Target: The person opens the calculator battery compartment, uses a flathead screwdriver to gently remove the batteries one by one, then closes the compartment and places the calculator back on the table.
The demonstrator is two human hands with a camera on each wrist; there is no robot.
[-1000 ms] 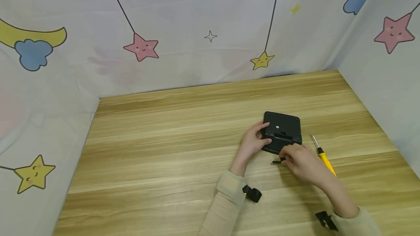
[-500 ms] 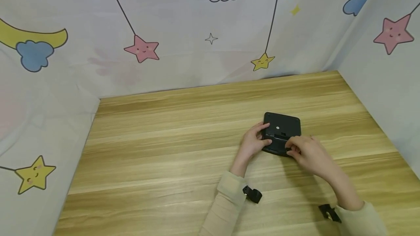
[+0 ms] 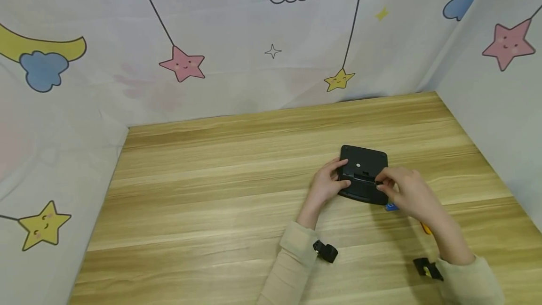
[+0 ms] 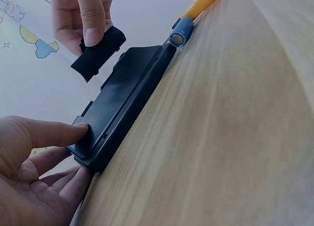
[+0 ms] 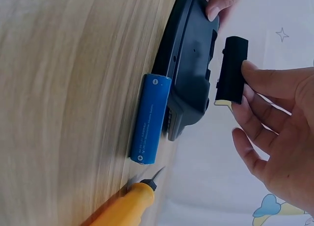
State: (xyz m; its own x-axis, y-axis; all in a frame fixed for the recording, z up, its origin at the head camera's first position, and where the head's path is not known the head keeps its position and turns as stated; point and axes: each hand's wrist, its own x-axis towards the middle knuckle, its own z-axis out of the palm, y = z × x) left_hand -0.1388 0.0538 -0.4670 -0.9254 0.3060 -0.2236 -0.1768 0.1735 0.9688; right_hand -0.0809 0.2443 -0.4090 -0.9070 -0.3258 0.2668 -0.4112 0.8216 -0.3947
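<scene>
A flat black device (image 3: 360, 155) lies back side up on the table, a long battery slot across it. My left hand (image 3: 327, 183) grips its left edge, thumb on the back and fingers at the side, as the left wrist view also shows. Between thumb and fingers my right hand (image 3: 410, 193) pinches a small curved black battery cover (image 5: 233, 64) with little tabs. The cover is held just above the slot, with a gap to the device in both wrist views. A blue AA battery (image 5: 151, 119) lies on the table beside the device's right edge.
A screwdriver with a yellow handle (image 5: 122, 206) lies to the right of the battery; in the head view my right forearm hides most of it. White cloth walls (image 3: 237, 22) with printed stars stand behind and at both sides of the wooden table (image 3: 203, 192).
My right hand has moved up and right with the battery cover, from the device's front edge to over the slot. The blue battery now shows. My left hand and the device have stayed put.
</scene>
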